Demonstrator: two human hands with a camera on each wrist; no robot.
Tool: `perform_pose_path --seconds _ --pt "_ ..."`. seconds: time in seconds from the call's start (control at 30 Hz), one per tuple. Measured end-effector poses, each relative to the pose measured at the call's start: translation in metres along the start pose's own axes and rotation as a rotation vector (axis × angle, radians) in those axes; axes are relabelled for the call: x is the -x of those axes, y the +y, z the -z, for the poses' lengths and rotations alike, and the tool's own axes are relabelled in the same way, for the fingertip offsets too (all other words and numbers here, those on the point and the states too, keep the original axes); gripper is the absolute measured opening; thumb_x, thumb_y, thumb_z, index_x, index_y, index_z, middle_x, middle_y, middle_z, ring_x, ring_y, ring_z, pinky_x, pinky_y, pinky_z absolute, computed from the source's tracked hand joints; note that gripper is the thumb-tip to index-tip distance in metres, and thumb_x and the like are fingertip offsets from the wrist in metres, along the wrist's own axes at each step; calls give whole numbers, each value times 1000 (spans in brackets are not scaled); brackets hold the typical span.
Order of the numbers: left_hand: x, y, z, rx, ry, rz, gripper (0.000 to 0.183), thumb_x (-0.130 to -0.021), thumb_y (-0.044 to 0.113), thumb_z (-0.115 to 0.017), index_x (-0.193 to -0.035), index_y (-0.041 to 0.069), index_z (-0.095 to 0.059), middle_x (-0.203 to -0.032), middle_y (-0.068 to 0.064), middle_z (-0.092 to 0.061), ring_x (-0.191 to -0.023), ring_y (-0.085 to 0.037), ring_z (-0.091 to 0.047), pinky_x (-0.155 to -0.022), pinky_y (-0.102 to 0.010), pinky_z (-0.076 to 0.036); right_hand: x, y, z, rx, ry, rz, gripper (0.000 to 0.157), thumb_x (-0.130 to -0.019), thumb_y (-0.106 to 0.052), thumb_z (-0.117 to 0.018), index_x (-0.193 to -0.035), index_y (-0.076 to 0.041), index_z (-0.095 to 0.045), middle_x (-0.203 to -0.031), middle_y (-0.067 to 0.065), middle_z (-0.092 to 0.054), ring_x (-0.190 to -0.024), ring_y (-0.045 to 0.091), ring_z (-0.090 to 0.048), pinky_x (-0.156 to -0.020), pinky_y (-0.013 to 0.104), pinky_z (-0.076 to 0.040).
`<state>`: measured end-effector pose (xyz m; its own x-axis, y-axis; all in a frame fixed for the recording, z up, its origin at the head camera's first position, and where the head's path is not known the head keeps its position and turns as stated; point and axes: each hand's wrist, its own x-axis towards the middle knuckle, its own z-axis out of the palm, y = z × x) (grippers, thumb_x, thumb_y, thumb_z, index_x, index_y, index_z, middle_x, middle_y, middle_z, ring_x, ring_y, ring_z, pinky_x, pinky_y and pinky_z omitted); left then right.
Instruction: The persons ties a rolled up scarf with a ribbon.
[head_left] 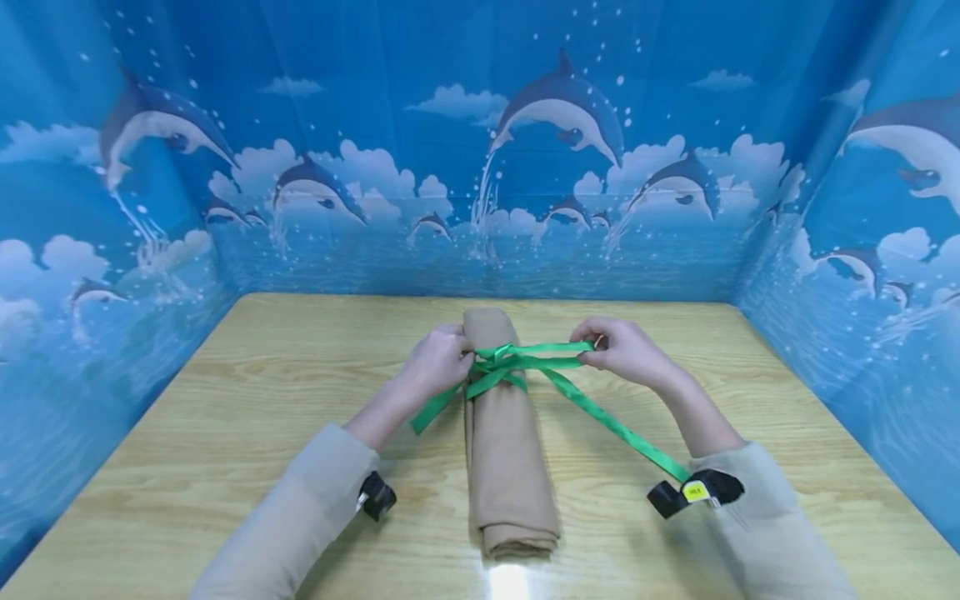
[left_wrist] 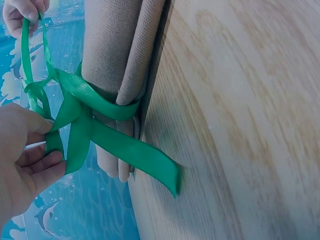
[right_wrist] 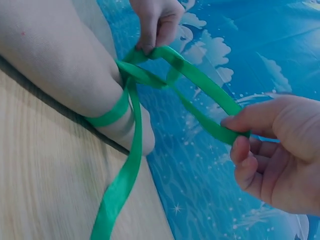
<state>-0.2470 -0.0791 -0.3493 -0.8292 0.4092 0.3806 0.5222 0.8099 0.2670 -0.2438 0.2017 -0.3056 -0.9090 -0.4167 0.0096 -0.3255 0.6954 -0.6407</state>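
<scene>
A rolled beige cloth (head_left: 510, 467) lies lengthwise on the table, with a green ribbon (head_left: 555, 362) wrapped around its far part. The ribbon crosses itself in a loose knot on top of the roll. At the roll's left side, my left hand (head_left: 439, 360) pinches the ribbon close to the knot; the left wrist view shows thumb and fingertips on the green band (left_wrist: 54, 142). My right hand (head_left: 621, 350) pinches a loop of ribbon drawn out to the right, its bend between thumb and forefinger in the right wrist view. One ribbon tail (right_wrist: 116, 200) trails toward the right sleeve, another hangs left.
The wood-grain table (head_left: 300, 358) extends around the roll. Blue dolphin-printed curtains (head_left: 420, 217) stand along its back and both sides. Black wrist cameras sit at the left cuff (head_left: 377, 495) and right cuff (head_left: 667, 498).
</scene>
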Motion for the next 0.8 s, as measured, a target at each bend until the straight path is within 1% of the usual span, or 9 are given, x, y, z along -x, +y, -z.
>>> perform_pose_path --seconds 0.13,0.23,0.37,0.47,0.6,0.67,0.73,0.8 --pt "0 -2 -1 0 8 -8 14 -85 4 -60 -80 2 -72 -90 -10 -67 -82 -22 -62 -69 -33 -52 4 6 5 -28 -20 1 27 -88 -8 -60 -114 -3 -59 -96 11 -59 -76 22 -54 -61 33 -47" --pt "1 -3 -2 -2 17 -22 14 -85 3 -60 -78 3 -71 -88 -10 -66 -80 -21 -62 -68 -33 -52 7 9 9 -38 -17 -16 28 -88 -11 -61 -115 -4 -59 -93 11 -59 -73 24 -53 -58 33 -47" --pt "2 -5 -3 -9 29 -34 14 -84 3 -60 -77 3 -71 -91 -10 -67 -83 -23 -63 -69 -34 -52 12 13 14 -57 -10 -39 29 -89 -15 -60 -116 -4 -58 -90 11 -59 -69 25 -52 -55 34 -45" --pt "2 -4 -2 -9 28 -32 13 -84 3 -59 -80 2 -72 -96 -12 -68 -88 -25 -63 -72 -36 -52 17 16 18 -69 -5 -36 32 -91 -18 -59 -118 -3 -56 -87 11 -58 -65 22 -50 -54 33 -44" --pt "2 -4 -2 -9 18 -28 13 -84 4 -59 -79 2 -72 -101 -15 -68 -91 -27 -63 -75 -37 -52 23 18 26 -76 7 -18 35 -92 -18 -58 -122 0 -54 -93 13 -59 -64 19 -50 -52 32 -42" --pt "2 -4 -2 -9 17 -29 14 -84 4 -59 -78 2 -71 -102 -16 -67 -91 -27 -63 -74 -37 -52 25 18 29 -78 12 -17 35 -92 -17 -57 -123 0 -53 -95 14 -58 -64 19 -50 -52 32 -42" --pt "2 -5 -2 -9 19 -32 14 -84 4 -59 -77 2 -71 -103 -16 -67 -91 -27 -63 -73 -37 -52 27 19 32 -80 12 -25 34 -93 -16 -56 -123 0 -53 -92 13 -57 -64 19 -48 -52 32 -41" --pt "2 -5 -2 -6 24 -36 15 -84 3 -59 -75 2 -70 -103 -16 -67 -91 -27 -63 -73 -37 -52 29 21 35 -86 11 -34 33 -93 -15 -56 -123 -1 -52 -84 12 -54 -62 20 -47 -52 31 -40"
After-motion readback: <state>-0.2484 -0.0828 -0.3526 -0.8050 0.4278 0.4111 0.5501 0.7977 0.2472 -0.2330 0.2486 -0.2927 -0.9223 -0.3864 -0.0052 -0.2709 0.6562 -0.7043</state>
